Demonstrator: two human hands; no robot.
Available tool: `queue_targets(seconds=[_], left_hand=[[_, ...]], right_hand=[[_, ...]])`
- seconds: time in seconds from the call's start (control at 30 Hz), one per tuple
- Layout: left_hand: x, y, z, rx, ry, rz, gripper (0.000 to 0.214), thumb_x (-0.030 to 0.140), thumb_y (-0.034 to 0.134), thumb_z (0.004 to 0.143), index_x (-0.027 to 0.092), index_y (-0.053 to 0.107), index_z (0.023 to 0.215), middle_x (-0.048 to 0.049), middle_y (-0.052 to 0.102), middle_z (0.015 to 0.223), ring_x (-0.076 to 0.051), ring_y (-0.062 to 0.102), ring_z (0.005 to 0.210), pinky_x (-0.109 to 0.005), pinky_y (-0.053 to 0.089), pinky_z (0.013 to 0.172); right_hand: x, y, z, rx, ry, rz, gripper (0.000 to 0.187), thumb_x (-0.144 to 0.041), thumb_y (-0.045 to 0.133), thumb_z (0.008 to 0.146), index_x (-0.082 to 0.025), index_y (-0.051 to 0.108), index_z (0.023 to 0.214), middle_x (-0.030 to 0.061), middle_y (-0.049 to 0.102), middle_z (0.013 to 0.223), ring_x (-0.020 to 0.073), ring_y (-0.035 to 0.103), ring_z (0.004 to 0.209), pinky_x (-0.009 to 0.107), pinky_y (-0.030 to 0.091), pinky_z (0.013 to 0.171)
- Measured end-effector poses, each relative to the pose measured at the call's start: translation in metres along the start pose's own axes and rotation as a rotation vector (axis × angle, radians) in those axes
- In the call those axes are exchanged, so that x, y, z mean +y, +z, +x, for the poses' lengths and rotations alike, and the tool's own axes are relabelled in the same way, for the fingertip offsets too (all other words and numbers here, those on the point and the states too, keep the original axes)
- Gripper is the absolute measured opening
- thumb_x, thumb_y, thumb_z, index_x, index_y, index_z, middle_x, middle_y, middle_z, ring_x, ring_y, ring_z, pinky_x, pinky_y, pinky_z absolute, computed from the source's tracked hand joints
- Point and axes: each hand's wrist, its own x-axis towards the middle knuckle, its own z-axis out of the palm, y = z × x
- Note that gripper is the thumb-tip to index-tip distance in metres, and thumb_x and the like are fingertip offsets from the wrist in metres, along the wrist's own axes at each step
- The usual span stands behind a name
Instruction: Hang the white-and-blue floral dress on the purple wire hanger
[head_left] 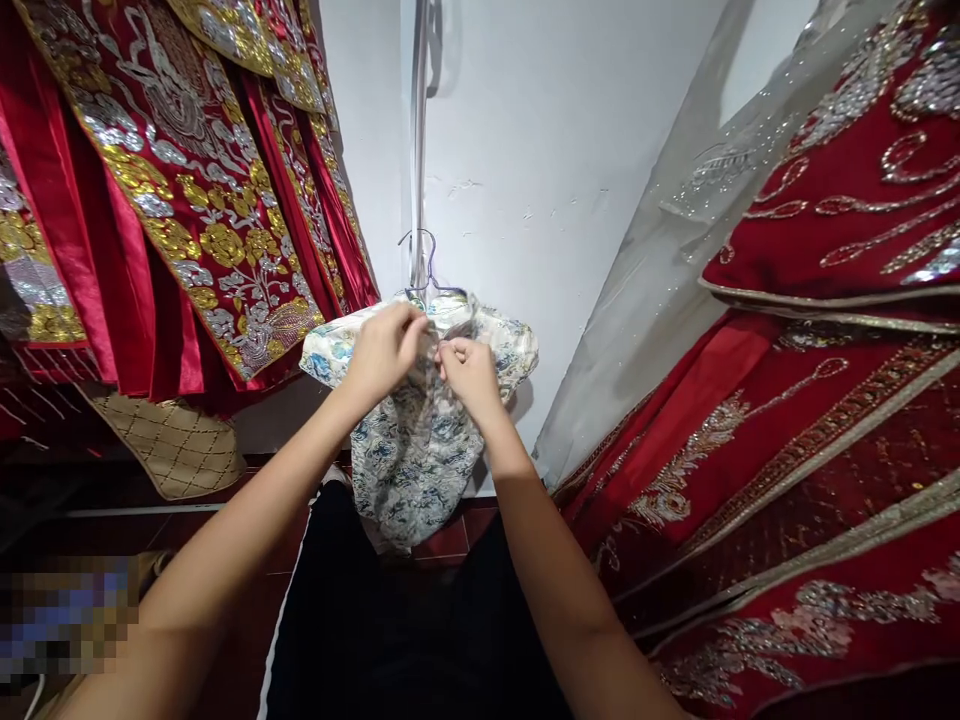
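Note:
A small cream dress with blue floral print (420,450) hangs on a wire hanger (427,268) against a metal pole (418,140). My left hand (384,350) and my right hand (469,372) meet at the dress's collar, both with fingers pinched closed on the fabric near the neckline. The fingertips touch each other at the centre front. What exactly they pinch at the collar is too small to see.
Red garments with gold and silver embroidery (172,190) hang close on the left. More red embroidered garments (810,420) and a sheer beaded veil (675,260) crowd the right. A white wall (540,150) is behind. A quilted beige bag (176,440) sits low left on the dark red floor.

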Motion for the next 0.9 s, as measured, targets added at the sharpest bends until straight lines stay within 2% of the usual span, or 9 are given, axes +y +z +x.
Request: queue_targets(seconds=[0.13,0.23,0.3,0.4,0.53,0.6,0.67,0.8,0.9], left_hand=[[-0.038,-0.037,-0.001,0.43,-0.258,-0.343,0.013,0.027,0.061,0.091,0.018,0.066,0.082,-0.0037,0.066,0.085,-0.016,0.06,0.084,-0.027,0.047,0.082],[-0.079,-0.062,-0.023,0.68,-0.657,-0.866,0.016,0.02,0.054,0.093,0.015,0.063,0.081,-0.0048,0.066,0.08,-0.015,0.063,0.082,-0.027,0.051,0.084],[-0.094,-0.062,-0.055,0.754,-0.934,-1.189,0.023,0.015,0.041,0.096,0.013,0.063,0.089,-0.0085,0.068,0.084,-0.017,0.067,0.087,-0.032,0.053,0.087],[-0.091,-0.031,-0.117,0.872,-1.143,-1.39,0.033,0.015,0.03,0.098,0.014,0.063,0.098,-0.0105,0.071,0.088,-0.018,0.069,0.091,-0.038,0.055,0.088],[-0.063,0.026,-0.179,0.75,-1.274,-1.466,0.024,0.01,0.042,0.093,0.016,0.064,0.087,-0.0073,0.071,0.083,-0.016,0.07,0.087,-0.036,0.054,0.093],[-0.052,0.042,-0.185,0.686,-1.307,-1.429,0.021,0.01,0.047,0.092,0.015,0.065,0.082,-0.0071,0.071,0.083,-0.016,0.07,0.087,-0.036,0.053,0.096],[-0.043,0.046,-0.179,0.645,-1.244,-1.381,0.018,0.011,0.051,0.091,0.015,0.066,0.08,-0.0066,0.07,0.084,-0.015,0.069,0.089,-0.034,0.052,0.099],[-0.009,0.051,-0.159,0.392,-0.931,-1.282,0.011,0.023,0.063,0.086,0.016,0.069,0.09,-0.008,0.069,0.1,-0.017,0.065,0.1,-0.033,0.049,0.102],[0.025,0.066,-0.151,0.155,-0.802,-1.037,0.02,0.037,0.061,0.089,0.018,0.066,0.092,-0.008,0.067,0.103,-0.02,0.063,0.101,-0.035,0.05,0.098]], right_hand=[[0.027,0.005,-0.022,-0.075,0.111,0.04,0.028,-0.037,0.055,0.084,-0.018,0.061,0.065,-0.0007,0.056,0.05,0.0125,0.048,0.047,0.025,0.035,0.05],[0.038,0.015,-0.054,-0.152,0.129,0.215,0.025,-0.034,0.056,0.083,-0.018,0.063,0.065,-0.0007,0.058,0.05,0.0125,0.048,0.047,0.025,0.035,0.051],[0.04,0.026,-0.077,-0.174,0.157,0.34,0.021,-0.029,0.055,0.081,-0.018,0.063,0.064,-0.001,0.057,0.05,0.0119,0.047,0.046,0.025,0.033,0.049],[0.045,0.036,-0.1,-0.111,0.229,0.491,0.02,-0.025,0.054,0.079,-0.019,0.062,0.062,-0.0017,0.054,0.047,0.011,0.044,0.045,0.024,0.03,0.048],[0.066,0.02,-0.104,0.269,0.35,0.6,0.017,-0.032,0.06,0.077,-0.017,0.061,0.067,-0.0021,0.054,0.052,0.0085,0.041,0.046,0.022,0.027,0.045],[0.08,0.002,-0.1,0.532,0.449,0.678,0.021,-0.036,0.063,0.074,-0.018,0.055,0.066,-0.0048,0.048,0.052,0.0068,0.036,0.044,0.021,0.025,0.043],[0.093,-0.014,-0.1,0.662,0.525,0.741,0.027,-0.041,0.062,0.075,-0.02,0.048,0.065,-0.0067,0.042,0.053,0.0065,0.033,0.043,0.021,0.025,0.042],[0.1,-0.022,-0.11,0.625,0.442,0.499,0.04,-0.053,0.064,0.079,-0.021,0.045,0.063,-0.0039,0.044,0.057,0.0103,0.041,0.051,0.024,0.034,0.047],[0.086,-0.015,-0.118,0.296,0.31,0.256,0.046,-0.064,0.056,0.085,-0.021,0.056,0.07,-0.0009,0.048,0.059,0.0148,0.047,0.056,0.027,0.04,0.053]])
